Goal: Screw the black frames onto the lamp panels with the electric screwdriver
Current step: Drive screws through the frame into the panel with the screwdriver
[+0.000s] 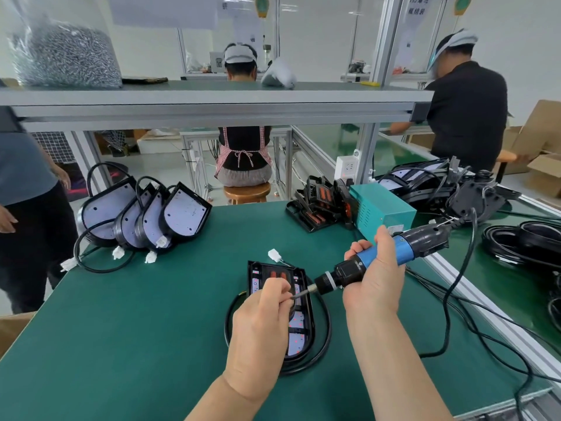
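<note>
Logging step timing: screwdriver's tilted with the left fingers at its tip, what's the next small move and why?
Probably tip the screwdriver upright and bring its bit down onto a hole in the black frame. The right hand holds it nearly level, bit over the frame, while the left hand pinches at the tip, seemingly seating a screw.

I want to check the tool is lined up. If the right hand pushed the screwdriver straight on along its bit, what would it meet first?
Most likely the left hand's fingertips, pinched at the bit of the screwdriver held by the right hand. Beyond them lies the lamp panel; depth is unclear.
</note>
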